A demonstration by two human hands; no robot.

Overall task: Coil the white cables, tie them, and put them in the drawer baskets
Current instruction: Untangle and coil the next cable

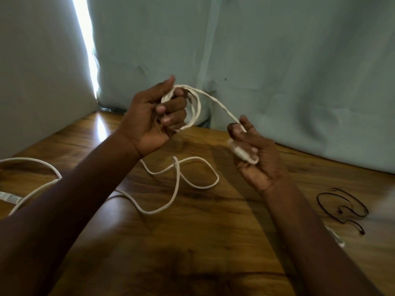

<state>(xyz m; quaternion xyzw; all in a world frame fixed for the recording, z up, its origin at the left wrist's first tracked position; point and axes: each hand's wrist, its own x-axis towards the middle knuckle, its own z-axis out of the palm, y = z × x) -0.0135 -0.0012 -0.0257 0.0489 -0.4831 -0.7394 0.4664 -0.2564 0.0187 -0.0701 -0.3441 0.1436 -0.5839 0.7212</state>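
Pale blue-green cloth [277,60] hangs as a backdrop behind a glossy wooden table [192,242], with a bright strip of daylight [85,39] showing through a gap at the left. No basket or drawer shows in the head view. Above the table, the left hand [154,120] has its fingers curled round several loops of the white cable [196,103], the thumb raised beside the coil. From that coil one strand runs across to the right hand [254,154], which pinches it between thumb and forefinger while the other fingers curl round a white plug-like piece [241,152] at the palm; its exact shape is blurred. The slack of the cable lies loose on the wood below and between the forearms, crossing itself in an open loop, then trailing off under the left forearm toward the left edge, where a further white arc and a pale flat object [8,197] sit, too cropped to identify. To the right of the right forearm, thin dark wire ties [344,208] lie curled on the table, and a small blurred white piece [337,238] shows just beside the forearm.
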